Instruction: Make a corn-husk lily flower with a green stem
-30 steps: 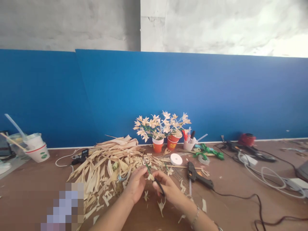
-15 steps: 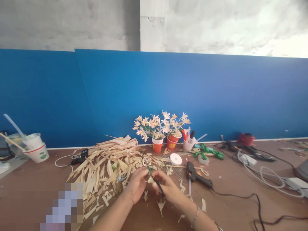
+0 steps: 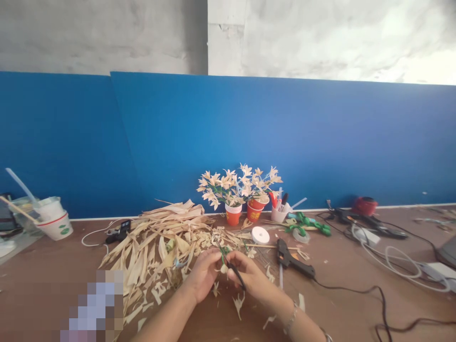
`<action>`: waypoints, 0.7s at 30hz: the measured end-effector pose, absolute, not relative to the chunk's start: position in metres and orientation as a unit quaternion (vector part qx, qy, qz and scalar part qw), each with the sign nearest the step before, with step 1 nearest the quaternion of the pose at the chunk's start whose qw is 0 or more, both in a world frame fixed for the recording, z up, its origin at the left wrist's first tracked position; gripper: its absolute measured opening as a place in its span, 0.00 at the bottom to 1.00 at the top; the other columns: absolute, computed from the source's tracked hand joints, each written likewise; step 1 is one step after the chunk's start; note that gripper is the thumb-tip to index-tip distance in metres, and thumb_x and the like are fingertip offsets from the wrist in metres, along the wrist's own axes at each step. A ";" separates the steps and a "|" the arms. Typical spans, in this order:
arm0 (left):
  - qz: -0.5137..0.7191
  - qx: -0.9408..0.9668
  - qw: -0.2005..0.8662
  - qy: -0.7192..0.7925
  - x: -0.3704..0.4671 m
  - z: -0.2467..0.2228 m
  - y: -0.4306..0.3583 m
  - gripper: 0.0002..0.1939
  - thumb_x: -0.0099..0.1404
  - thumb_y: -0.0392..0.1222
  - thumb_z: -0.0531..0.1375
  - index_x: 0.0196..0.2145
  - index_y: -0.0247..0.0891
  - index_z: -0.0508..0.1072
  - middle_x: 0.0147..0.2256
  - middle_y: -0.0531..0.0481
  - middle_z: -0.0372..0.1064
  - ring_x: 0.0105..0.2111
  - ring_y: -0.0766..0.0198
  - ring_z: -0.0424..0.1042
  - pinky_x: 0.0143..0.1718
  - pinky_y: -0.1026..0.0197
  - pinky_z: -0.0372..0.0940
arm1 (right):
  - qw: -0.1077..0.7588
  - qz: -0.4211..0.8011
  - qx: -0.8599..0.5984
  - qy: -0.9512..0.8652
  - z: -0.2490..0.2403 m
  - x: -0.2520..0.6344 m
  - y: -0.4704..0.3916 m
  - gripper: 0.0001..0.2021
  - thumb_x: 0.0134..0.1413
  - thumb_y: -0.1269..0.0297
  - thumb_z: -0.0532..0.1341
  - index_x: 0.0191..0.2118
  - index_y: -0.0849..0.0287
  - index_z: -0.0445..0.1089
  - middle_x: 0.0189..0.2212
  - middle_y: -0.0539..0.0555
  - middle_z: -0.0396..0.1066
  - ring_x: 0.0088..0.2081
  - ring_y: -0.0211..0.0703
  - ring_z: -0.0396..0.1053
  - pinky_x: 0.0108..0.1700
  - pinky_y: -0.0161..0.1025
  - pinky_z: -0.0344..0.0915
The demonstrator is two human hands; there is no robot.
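Observation:
My left hand (image 3: 204,276) is closed, with thumb and fingertips pinching the small flower (image 3: 224,269), a pale husk bloom with green at its stem. Close beside it, my right hand (image 3: 251,275) is wrapped round a pair of black-handled scissors (image 3: 238,276). Their thin blades point up and left, past the flower's green part. Exactly how the fingers sit in the handles is hidden. Cut pale petals (image 3: 238,305) lie on the table below both hands.
Dried husks (image 3: 149,251) are heaped at the left. Behind stand red cups (image 3: 233,216) of finished flowers and a white tape roll (image 3: 260,235). A glue gun (image 3: 294,261) with a trailing black cord lies right; white cables (image 3: 388,266) are farther right.
Both hands stay together, shifting only slightly. The scissors have turned a little in my right hand, and the flower has moved slightly right between my fingers.

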State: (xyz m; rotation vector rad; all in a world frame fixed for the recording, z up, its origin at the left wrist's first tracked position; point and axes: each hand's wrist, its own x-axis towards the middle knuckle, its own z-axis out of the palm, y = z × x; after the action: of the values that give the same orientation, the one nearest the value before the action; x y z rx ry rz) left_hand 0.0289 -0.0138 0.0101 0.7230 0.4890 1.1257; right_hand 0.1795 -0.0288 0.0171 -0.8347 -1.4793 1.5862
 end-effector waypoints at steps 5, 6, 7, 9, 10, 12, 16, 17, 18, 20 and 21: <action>0.507 0.353 0.755 0.220 0.029 0.006 -0.012 0.04 0.54 0.36 0.62 0.24 0.33 0.72 0.24 0.50 0.68 0.26 0.66 0.65 0.31 0.63 0.59 | 0.395 0.641 -0.320 -0.576 0.019 0.182 -0.029 0.23 0.39 0.48 0.67 0.34 0.58 0.61 0.25 0.44 0.58 0.23 0.29 0.53 0.24 0.30 0.51; 0.507 0.350 0.755 0.223 0.029 0.006 -0.012 0.04 0.54 0.36 0.62 0.25 0.33 0.72 0.25 0.50 0.68 0.26 0.66 0.65 0.31 0.63 0.59 | 0.397 0.642 -0.317 -0.574 0.019 0.182 -0.028 0.23 0.39 0.48 0.67 0.34 0.58 0.61 0.25 0.44 0.59 0.23 0.29 0.54 0.25 0.30 0.51; 0.509 0.346 0.755 0.227 0.029 0.006 -0.013 0.03 0.53 0.36 0.62 0.25 0.33 0.72 0.25 0.51 0.68 0.26 0.66 0.65 0.31 0.63 0.58 | 0.399 0.642 -0.317 -0.573 0.019 0.182 -0.028 0.23 0.39 0.48 0.68 0.34 0.58 0.61 0.25 0.44 0.59 0.23 0.29 0.53 0.24 0.30 0.51; 0.508 0.344 0.755 0.231 0.029 0.006 -0.013 0.03 0.53 0.36 0.62 0.25 0.32 0.72 0.25 0.51 0.67 0.26 0.67 0.64 0.30 0.64 0.58 | 0.397 0.640 -0.323 -0.573 0.018 0.182 -0.027 0.22 0.39 0.49 0.68 0.34 0.58 0.61 0.24 0.44 0.58 0.22 0.29 0.52 0.23 0.30 0.50; 0.507 0.346 0.755 0.231 0.029 0.007 -0.013 0.04 0.53 0.36 0.62 0.25 0.32 0.72 0.24 0.51 0.67 0.25 0.67 0.64 0.30 0.64 0.57 | 0.394 0.639 -0.327 -0.574 0.018 0.183 -0.027 0.22 0.39 0.49 0.68 0.34 0.58 0.61 0.24 0.44 0.58 0.22 0.28 0.52 0.23 0.30 0.49; 0.507 0.349 0.754 0.230 0.029 0.008 -0.013 0.04 0.53 0.36 0.62 0.24 0.32 0.72 0.23 0.52 0.65 0.24 0.68 0.62 0.28 0.65 0.56 | 0.387 0.640 -0.328 -0.577 0.018 0.184 -0.027 0.23 0.38 0.49 0.68 0.34 0.59 0.61 0.25 0.44 0.59 0.22 0.28 0.52 0.23 0.30 0.50; 0.509 0.351 0.752 0.230 0.029 0.007 -0.012 0.06 0.53 0.35 0.62 0.21 0.33 0.70 0.20 0.54 0.62 0.22 0.69 0.60 0.27 0.65 0.55 | 0.376 0.638 -0.331 -0.585 0.021 0.186 -0.027 0.22 0.39 0.49 0.67 0.34 0.59 0.62 0.26 0.45 0.60 0.23 0.29 0.54 0.24 0.30 0.53; 0.509 0.352 0.751 0.230 0.029 0.007 -0.012 0.06 0.53 0.35 0.61 0.20 0.33 0.69 0.20 0.54 0.61 0.22 0.70 0.59 0.27 0.65 0.55 | 0.374 0.637 -0.333 -0.586 0.022 0.186 -0.026 0.22 0.40 0.49 0.67 0.34 0.59 0.62 0.26 0.45 0.60 0.23 0.29 0.54 0.24 0.29 0.53; 0.509 0.353 0.750 0.230 0.029 0.007 -0.012 0.07 0.53 0.35 0.61 0.20 0.33 0.69 0.19 0.55 0.61 0.22 0.70 0.59 0.26 0.65 0.55 | 0.373 0.637 -0.334 -0.586 0.022 0.186 -0.026 0.22 0.39 0.49 0.67 0.34 0.59 0.62 0.27 0.45 0.60 0.23 0.29 0.54 0.23 0.29 0.52; 0.510 0.352 0.751 0.229 0.029 0.008 -0.012 0.07 0.53 0.34 0.61 0.20 0.33 0.69 0.19 0.55 0.61 0.22 0.70 0.59 0.26 0.65 0.55 | 0.372 0.643 -0.330 -0.582 0.023 0.188 -0.026 0.22 0.38 0.49 0.68 0.34 0.59 0.62 0.26 0.45 0.60 0.22 0.28 0.53 0.22 0.29 0.52; 0.509 0.349 0.753 0.228 0.029 0.009 -0.012 0.06 0.53 0.34 0.61 0.20 0.33 0.69 0.20 0.54 0.62 0.22 0.70 0.59 0.27 0.65 0.56 | 0.371 0.649 -0.325 -0.579 0.023 0.188 -0.027 0.22 0.39 0.49 0.68 0.34 0.59 0.63 0.26 0.45 0.60 0.22 0.29 0.54 0.23 0.29 0.52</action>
State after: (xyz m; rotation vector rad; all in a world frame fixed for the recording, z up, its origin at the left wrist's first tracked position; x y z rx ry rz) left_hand 0.0293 -0.0120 0.0086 0.7624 0.4968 1.1119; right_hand 0.1884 -0.0266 0.0228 -0.8341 -1.4860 1.6635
